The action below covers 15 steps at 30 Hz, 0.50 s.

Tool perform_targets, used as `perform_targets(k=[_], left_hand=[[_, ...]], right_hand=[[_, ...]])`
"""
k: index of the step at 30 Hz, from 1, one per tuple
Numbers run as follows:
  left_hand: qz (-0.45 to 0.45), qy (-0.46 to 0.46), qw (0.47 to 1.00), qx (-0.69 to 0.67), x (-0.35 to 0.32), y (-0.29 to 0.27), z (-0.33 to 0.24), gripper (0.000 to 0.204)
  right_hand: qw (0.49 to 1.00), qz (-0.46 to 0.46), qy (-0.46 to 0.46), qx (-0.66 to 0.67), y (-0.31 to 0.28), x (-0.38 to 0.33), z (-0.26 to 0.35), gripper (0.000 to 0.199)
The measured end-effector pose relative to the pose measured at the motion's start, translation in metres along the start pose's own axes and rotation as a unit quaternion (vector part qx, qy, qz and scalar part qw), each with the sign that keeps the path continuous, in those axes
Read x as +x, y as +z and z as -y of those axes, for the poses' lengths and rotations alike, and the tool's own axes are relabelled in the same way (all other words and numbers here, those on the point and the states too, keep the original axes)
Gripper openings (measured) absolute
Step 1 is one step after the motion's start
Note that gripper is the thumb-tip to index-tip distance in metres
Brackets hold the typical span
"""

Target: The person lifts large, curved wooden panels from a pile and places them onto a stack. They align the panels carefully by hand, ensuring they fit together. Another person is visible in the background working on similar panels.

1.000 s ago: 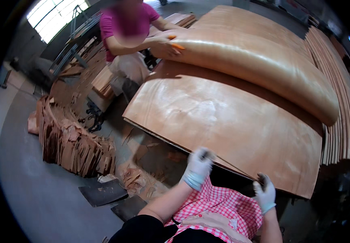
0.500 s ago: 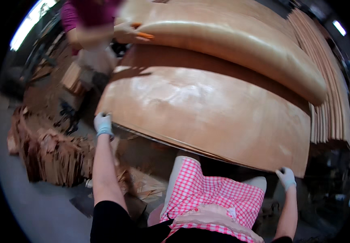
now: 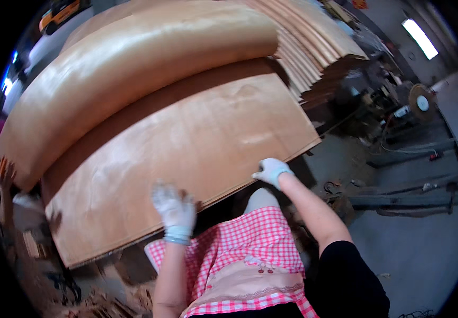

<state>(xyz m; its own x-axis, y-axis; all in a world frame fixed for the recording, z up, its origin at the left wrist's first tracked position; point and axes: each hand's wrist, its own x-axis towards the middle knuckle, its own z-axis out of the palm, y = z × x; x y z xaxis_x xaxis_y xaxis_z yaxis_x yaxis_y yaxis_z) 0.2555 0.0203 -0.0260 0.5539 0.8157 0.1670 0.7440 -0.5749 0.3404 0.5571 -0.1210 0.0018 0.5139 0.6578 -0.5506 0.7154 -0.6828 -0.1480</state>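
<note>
Flat brown sheet [image 3: 186, 151] lies laid out on the near side; curled sheet [image 3: 133, 66], far side, not yet flat; left hand [image 3: 175, 212], blurred, fingers spread, apparently empty; right hand [image 3: 271, 171], fingers narrowed, at near edge, grip uncertain.

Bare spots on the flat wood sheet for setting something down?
Free: middle and right end of the flat sheet, between the curled sheet and the right hand. Crowded: near the front edge, around the left hand, and under the curl.
</note>
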Motion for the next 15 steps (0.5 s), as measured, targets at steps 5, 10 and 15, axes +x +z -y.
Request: perform_targets(k=[5,10,15], left_hand=[[0.123,0.058,0.991,-0.011,0.015,0.042,-0.096,0.085],[0.114,0.05,0.992,0.005,0.012,0.044,-0.08,0.09],[0.131,0.049,0.99,0.007,0.01,0.043,-0.085,0.089]], right_hand=[[0.998,0.008,-0.046,0.033,0.009,0.004,-0.013,0.038],[0.997,-0.045,-0.035,0.053,-0.044,0.014,-0.124,0.031],[0.992,-0.099,0.082,0.001,-0.075,0.034,-0.252,0.027]])
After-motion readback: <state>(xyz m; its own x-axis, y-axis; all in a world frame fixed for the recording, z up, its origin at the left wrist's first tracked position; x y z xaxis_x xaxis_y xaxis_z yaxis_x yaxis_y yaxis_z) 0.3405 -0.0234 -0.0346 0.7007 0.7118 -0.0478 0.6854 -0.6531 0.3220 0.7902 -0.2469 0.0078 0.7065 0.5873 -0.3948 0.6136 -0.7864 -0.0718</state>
